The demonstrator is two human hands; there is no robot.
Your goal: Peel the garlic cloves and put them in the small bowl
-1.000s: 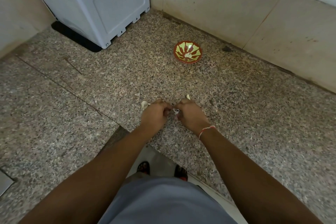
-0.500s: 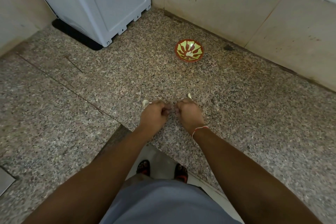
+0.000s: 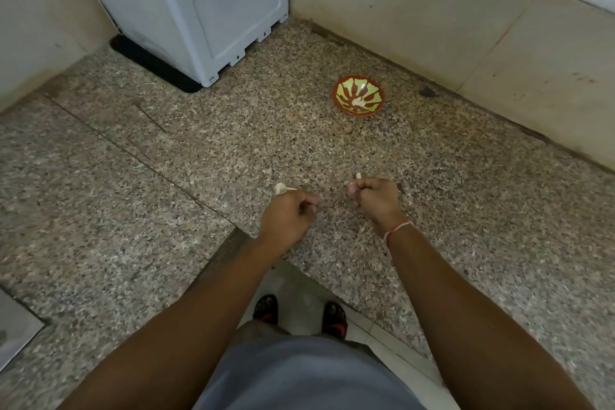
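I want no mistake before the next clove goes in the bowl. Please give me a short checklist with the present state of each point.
1. Small bowl upright on the counter: ok.
2. Path from hands to bowl free: ok.
3. Right hand holds a clove: cannot tell, fingers curled.
4. That clove fully peeled: cannot tell.
5. Left hand away from the bowl: ok.
6. Pale piece beside the left hand, clove or skin: cannot tell.
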